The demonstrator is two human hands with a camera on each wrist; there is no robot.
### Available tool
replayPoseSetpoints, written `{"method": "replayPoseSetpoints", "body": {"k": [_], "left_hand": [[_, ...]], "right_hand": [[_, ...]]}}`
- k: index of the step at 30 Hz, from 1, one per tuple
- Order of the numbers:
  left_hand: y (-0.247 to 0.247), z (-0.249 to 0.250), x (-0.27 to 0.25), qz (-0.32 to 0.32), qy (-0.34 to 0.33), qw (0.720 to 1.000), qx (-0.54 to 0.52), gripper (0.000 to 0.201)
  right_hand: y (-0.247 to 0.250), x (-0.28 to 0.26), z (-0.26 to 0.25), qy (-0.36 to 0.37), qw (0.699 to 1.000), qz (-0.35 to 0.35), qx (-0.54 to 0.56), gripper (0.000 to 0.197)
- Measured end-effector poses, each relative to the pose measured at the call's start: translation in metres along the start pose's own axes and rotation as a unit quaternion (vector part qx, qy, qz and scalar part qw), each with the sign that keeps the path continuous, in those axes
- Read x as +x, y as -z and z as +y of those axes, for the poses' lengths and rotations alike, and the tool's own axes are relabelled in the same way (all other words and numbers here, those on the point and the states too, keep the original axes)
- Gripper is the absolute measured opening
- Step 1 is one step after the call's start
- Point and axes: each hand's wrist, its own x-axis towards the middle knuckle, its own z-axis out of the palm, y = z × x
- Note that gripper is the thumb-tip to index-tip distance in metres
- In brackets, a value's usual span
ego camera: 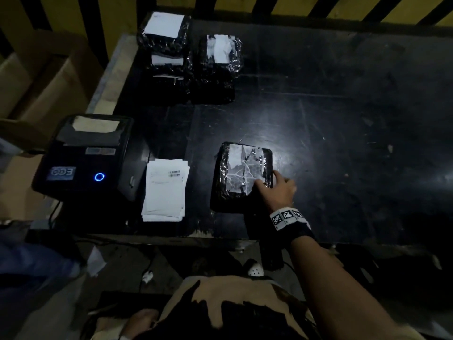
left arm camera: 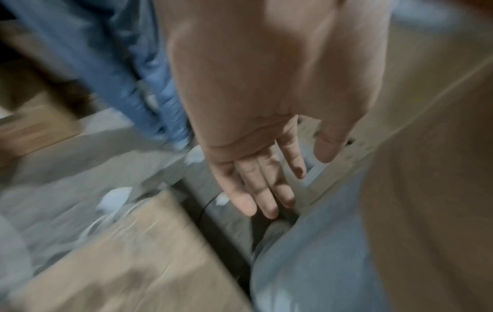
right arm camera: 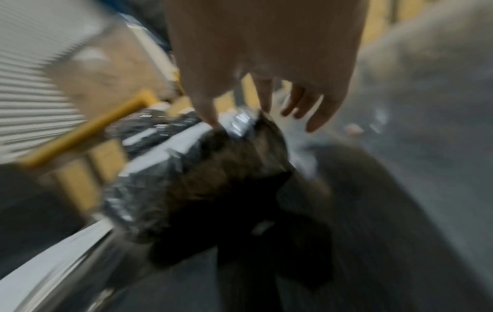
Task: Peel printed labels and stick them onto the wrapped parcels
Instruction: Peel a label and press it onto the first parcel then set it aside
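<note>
A black wrapped parcel (ego camera: 241, 177) with a crumpled white label under shiny film lies near the front of the black table (ego camera: 343, 114). My right hand (ego camera: 267, 179) touches its near right corner, thumb on top and fingers spread along the edge. The blurred right wrist view shows the thumb tip and one fingertip (right arm camera: 264, 107) on the parcel (right arm camera: 192, 179). A pile of printed labels (ego camera: 164, 190) lies left of it. Labelled parcels stand stacked at the back left (ego camera: 164, 45) (ego camera: 220, 62). My left hand (left arm camera: 280, 185) hangs below the table, fingers straight, holding nothing.
A black label printer (ego camera: 83, 155) with a blue ring light sits at the table's left front corner. Cardboard boxes (ego camera: 36, 82) stand left of the table, another (left arm camera: 120, 263) on the floor. A yellow-and-black striped barrier (ego camera: 294, 6) runs behind. The table's right half is bare.
</note>
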Motion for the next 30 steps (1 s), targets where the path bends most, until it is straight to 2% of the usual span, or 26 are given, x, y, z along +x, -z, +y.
{"method": "replayPoseSetpoints", "body": {"k": [1,2,3,5,9,13,16,19,23,30], "left_hand": [[0.003,0.009,-0.007,0.007,0.031,0.999,-0.008,0.021],[0.009,0.022,-0.016,0.023,0.033,0.999,-0.028,0.019],[0.015,0.044,-0.028,0.048,0.016,0.998,-0.031,0.016],[0.028,0.106,-0.067,0.112,-0.060,0.992,-0.015,0.011],[0.057,0.209,-0.117,0.191,-0.220,0.957,-0.012,0.010],[0.078,0.283,-0.120,0.229,-0.302,0.925,-0.003,0.010],[0.087,0.315,-0.102,0.251,-0.290,0.923,0.041,0.024],[0.089,0.325,-0.084,0.258,-0.208,0.933,0.143,0.046],[0.089,0.323,-0.080,0.248,-0.128,0.930,0.240,0.051],[0.088,0.321,-0.082,0.230,-0.105,0.930,0.268,0.059]], "right_hand": [[0.003,-0.002,-0.005,0.022,0.999,0.013,-0.024,0.053],[0.003,-0.004,-0.011,0.048,0.998,0.024,-0.039,0.052],[0.001,-0.006,-0.017,0.076,0.995,0.029,-0.049,0.050],[-0.006,-0.015,-0.031,0.130,0.991,0.012,-0.034,0.043],[-0.034,-0.040,-0.066,0.243,0.964,-0.097,0.043,0.022],[-0.077,-0.056,-0.085,0.265,0.941,-0.211,0.018,0.021],[-0.108,-0.060,-0.090,0.248,0.929,-0.275,-0.023,0.024],[-0.131,-0.059,-0.092,0.209,0.928,-0.303,-0.058,0.032],[-0.149,-0.055,-0.089,0.173,0.936,-0.293,-0.089,0.037],[-0.162,-0.049,-0.093,0.110,0.959,-0.243,-0.093,0.035]]}}
